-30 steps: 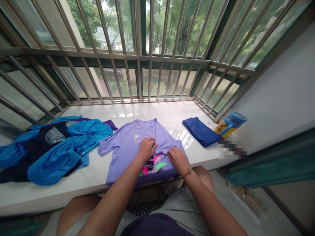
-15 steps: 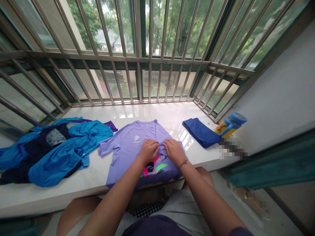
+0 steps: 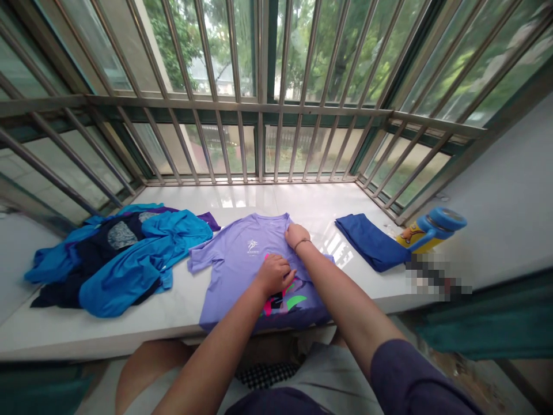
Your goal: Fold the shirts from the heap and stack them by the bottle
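Observation:
A lavender T-shirt (image 3: 233,259) lies spread on the white sill, with a small white logo on its chest. Its right side is folded inward, and a pink, green and black print shows on the lower part. My right hand (image 3: 297,235) has its fingers closed on the shirt near the collar, at the folded shoulder edge; the fingertips are partly hidden. Lower down, my left hand (image 3: 276,274) rests over the print with bent fingers pinching the cloth at the fold.
A heap of blue, black and purple clothes (image 3: 129,253) lies to the left. On the right are a folded navy garment (image 3: 371,242) and a blue and yellow bottle (image 3: 432,230), beside a pixelated patch. Metal window bars (image 3: 242,106) enclose the white sill (image 3: 181,314) at the back.
My right hand has moved up from the shirt's middle to beside the collar. My left hand has slid slightly down over the print. The view has shifted left.

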A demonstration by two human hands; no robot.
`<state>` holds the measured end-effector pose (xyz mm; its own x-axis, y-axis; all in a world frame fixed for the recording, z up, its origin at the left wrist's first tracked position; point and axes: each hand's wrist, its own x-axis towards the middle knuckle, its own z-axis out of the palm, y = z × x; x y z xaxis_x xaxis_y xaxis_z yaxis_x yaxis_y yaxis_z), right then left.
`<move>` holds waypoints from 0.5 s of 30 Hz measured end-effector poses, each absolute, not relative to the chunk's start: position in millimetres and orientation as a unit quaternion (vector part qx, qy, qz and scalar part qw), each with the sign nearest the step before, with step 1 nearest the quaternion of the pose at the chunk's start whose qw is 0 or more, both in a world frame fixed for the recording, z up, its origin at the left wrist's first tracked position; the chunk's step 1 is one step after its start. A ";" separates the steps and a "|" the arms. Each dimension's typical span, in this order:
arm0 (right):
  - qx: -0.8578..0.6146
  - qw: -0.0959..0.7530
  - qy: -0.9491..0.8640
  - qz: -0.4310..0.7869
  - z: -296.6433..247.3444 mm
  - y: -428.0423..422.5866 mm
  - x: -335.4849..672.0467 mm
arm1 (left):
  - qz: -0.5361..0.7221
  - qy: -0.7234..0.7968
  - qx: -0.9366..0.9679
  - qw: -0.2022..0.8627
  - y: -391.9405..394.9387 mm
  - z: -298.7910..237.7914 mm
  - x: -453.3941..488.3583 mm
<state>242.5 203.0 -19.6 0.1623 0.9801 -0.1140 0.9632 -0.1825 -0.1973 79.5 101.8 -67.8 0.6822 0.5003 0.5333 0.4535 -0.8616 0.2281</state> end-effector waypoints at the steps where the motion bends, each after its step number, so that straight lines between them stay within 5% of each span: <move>1: -0.763 0.037 -0.635 0.112 -21.0 206.3 242.1 | 0.303 0.257 0.917 0.037 101.5 -69.2 79.3; 15: -0.783 0.076 -0.613 0.081 -18.9 228.6 245.9 | 0.303 0.260 0.915 0.053 100.8 -70.6 80.0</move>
